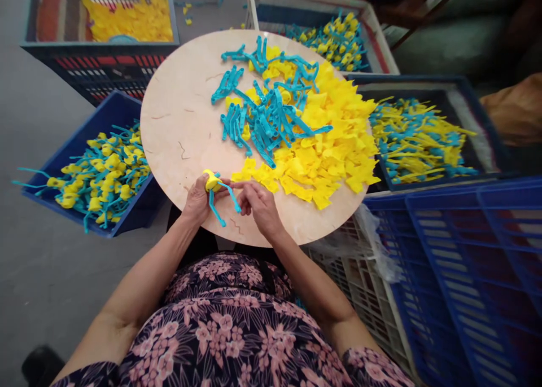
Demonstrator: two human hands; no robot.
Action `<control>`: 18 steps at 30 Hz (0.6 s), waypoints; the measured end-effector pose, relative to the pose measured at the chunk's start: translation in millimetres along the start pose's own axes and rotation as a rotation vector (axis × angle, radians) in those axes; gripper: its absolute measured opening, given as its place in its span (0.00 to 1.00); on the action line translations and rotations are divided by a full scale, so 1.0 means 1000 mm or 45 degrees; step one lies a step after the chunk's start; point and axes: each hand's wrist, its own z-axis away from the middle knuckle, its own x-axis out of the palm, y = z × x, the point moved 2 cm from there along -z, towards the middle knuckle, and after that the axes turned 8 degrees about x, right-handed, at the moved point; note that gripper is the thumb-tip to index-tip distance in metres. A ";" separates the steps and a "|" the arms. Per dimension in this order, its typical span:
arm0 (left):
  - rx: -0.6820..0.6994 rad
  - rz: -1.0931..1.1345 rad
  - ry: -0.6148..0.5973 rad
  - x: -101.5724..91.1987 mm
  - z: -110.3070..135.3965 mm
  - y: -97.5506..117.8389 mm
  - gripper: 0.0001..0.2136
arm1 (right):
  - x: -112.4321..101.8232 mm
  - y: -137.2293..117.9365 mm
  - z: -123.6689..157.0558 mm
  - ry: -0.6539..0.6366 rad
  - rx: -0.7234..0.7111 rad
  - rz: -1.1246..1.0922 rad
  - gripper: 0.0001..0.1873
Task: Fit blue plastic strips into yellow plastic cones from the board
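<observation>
My left hand (198, 198) is closed around a rolled yellow cloth piece (210, 180) with a blue plastic stem (217, 206) hanging from it, at the near edge of the round wooden board (178, 122). My right hand (259, 203) pinches the other blue strand (231, 196) just to the right, its fingers curled. A heap of yellow cloth pieces (326, 144) and a pile of blue plastic stems (266, 113) lie on the board beyond my hands.
A blue crate (71, 150) of finished yellow-and-blue pieces stands at the left. More crates with such pieces stand at the back (368, 14) and right (466, 93). A crate of yellow cloth (101, 48) is at the far left. An empty blue crate (474, 263) is at the near right.
</observation>
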 end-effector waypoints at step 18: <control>0.043 0.019 -0.056 0.007 0.006 0.006 0.18 | 0.024 0.019 0.002 -0.063 0.003 0.413 0.15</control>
